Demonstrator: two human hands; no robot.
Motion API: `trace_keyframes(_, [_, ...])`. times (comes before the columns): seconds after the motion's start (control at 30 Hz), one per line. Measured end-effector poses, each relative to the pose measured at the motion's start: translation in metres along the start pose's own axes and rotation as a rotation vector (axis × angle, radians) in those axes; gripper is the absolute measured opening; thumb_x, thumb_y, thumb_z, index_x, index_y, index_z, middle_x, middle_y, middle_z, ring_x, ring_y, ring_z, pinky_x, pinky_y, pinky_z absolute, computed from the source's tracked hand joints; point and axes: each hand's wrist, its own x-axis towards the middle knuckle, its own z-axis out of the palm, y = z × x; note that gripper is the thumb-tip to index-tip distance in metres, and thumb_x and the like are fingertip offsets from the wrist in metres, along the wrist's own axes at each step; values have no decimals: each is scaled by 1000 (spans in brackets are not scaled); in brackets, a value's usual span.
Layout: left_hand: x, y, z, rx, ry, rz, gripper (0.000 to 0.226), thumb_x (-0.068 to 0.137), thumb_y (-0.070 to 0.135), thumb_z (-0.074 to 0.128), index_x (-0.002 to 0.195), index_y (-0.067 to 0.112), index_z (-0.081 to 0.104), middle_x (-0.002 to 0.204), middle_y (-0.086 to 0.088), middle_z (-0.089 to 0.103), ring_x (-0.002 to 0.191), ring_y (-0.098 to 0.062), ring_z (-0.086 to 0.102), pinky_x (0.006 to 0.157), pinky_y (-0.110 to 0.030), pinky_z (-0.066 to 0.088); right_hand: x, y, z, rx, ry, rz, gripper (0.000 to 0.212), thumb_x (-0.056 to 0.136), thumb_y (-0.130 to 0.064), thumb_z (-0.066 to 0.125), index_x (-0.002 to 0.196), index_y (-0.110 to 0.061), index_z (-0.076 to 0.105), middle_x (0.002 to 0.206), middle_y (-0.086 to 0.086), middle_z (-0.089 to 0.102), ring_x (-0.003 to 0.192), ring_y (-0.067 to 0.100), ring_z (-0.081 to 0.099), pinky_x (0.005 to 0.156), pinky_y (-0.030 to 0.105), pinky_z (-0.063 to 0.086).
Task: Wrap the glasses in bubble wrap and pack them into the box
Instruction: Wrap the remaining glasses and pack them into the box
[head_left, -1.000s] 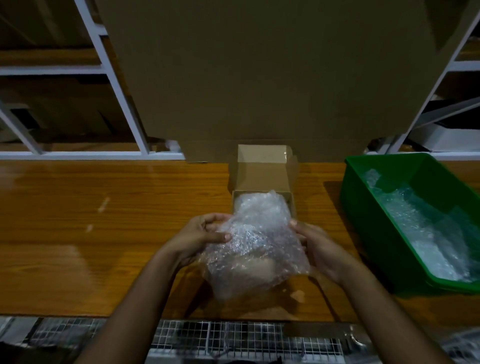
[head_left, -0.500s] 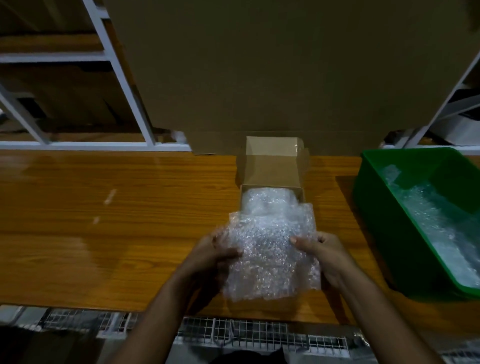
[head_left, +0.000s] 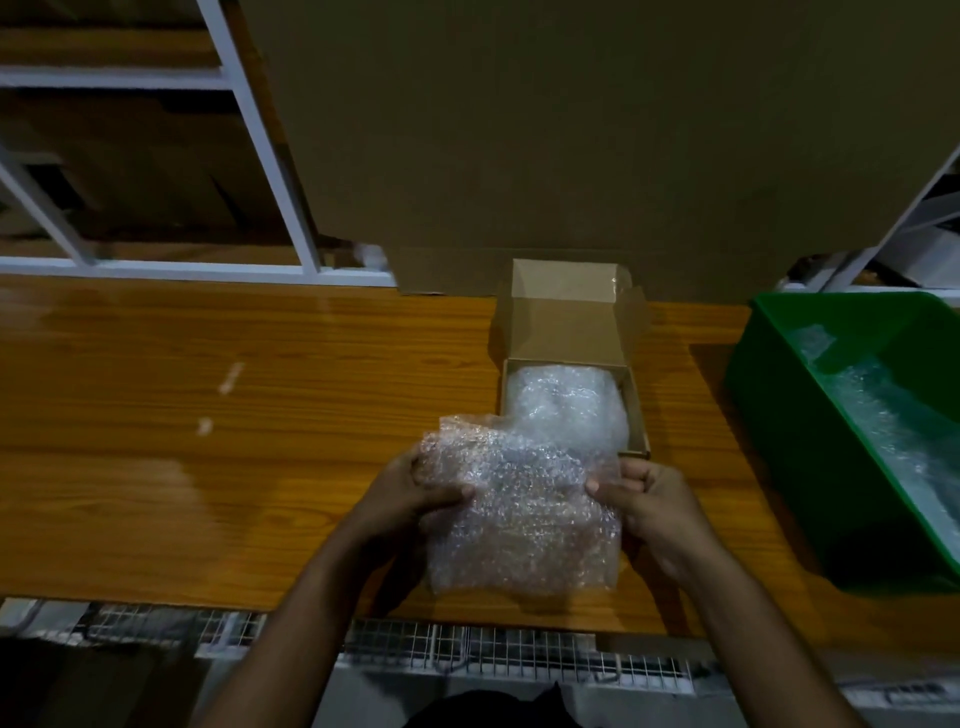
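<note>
Bubble wrap (head_left: 524, 519) bundle (contents hidden), both hands (head_left: 410, 493) gripping

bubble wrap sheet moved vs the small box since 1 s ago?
Yes. The bubble wrap sheet has dropped toward the person; the wrapped bundle in the small box now shows.

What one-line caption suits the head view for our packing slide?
Both hands, left and right, hold a bubble-wrap bundle before an open cardboard box containing more wrap.

Glossy wooden table (head_left: 218, 467), open cardboard box (head_left: 638, 415), green bin (head_left: 779, 441) at right
</note>
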Motion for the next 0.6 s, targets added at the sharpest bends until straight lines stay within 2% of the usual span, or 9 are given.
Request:
trace_keyframes(0.07, [-2,-2,-5,2,38,27,61,70,4,85,124,10,58,108,-13,75,96,-29,74,78,-43,61,-2,2,7,7,52,-14,51,60,-14,84,107,0,69,98,13,77,94,30,74,89,53,57])
trace_keyframes(0.13, [-5,-2,-10,31,29,50,55,72,3,83,121,10,60,105,-12,76,95,-29,74,83,-47,61,-5,3,14,22,102,-24,53,57,-13,86,104,2,68,94,15,77,89,31,75,84,52,59])
trace_keyframes(0.17, [-5,-2,-12,49,23,56,48,74,1,81,117,13,62,102,-10,76,93,-28,74,84,-47,61,-7,4,18,33,123,-27,54,56,-12,86,104,3,67,93,16,77,87,32,75,82,51,60])
trace_keyframes(0.23, [-5,-2,-20,72,-8,56,43,79,-1,78,107,27,60,93,-1,76,88,-21,74,78,-38,61,-8,6,23,54,167,-28,55,55,-12,87,104,5,66,92,18,76,87,32,75,80,47,60])
trace_keyframes(0.3, [-4,-2,-31,68,-47,62,46,79,2,79,116,23,61,100,-4,76,94,-26,72,77,-35,58,-9,7,26,55,193,-54,53,57,-14,88,102,3,67,94,19,75,90,30,75,79,42,59])
trace_keyframes(0.37, [0,-3,-41,70,-70,39,61,79,5,81,133,7,52,110,-16,70,93,-25,71,73,-32,57,-16,6,30,11,120,-70,44,66,-22,85,102,-3,69,97,15,76,94,28,73,77,35,57])
trace_keyframes(0.47, [-1,-2,-49,99,-85,21,62,84,1,74,139,3,45,95,-11,65,75,-13,66,60,-23,51,-30,2,39,-99,-104,4,36,78,-33,74,110,-16,71,104,3,76,95,20,72,75,31,58])
trace_keyframes(0.53, [-1,-1,-53,103,-117,-1,67,84,10,77,141,5,43,101,-13,63,80,-17,64,63,-27,51,-34,4,41,-123,-163,-7,33,85,-25,70,115,-13,69,107,8,76,98,24,72,81,36,59])
trace_keyframes(0.6, [-2,1,-58,89,-127,26,55,87,13,75,136,10,52,111,-14,67,92,-24,67,72,-33,52,-37,3,42,-99,-148,-52,26,91,-9,65,117,-8,67,108,10,76,100,26,72,78,33,60])
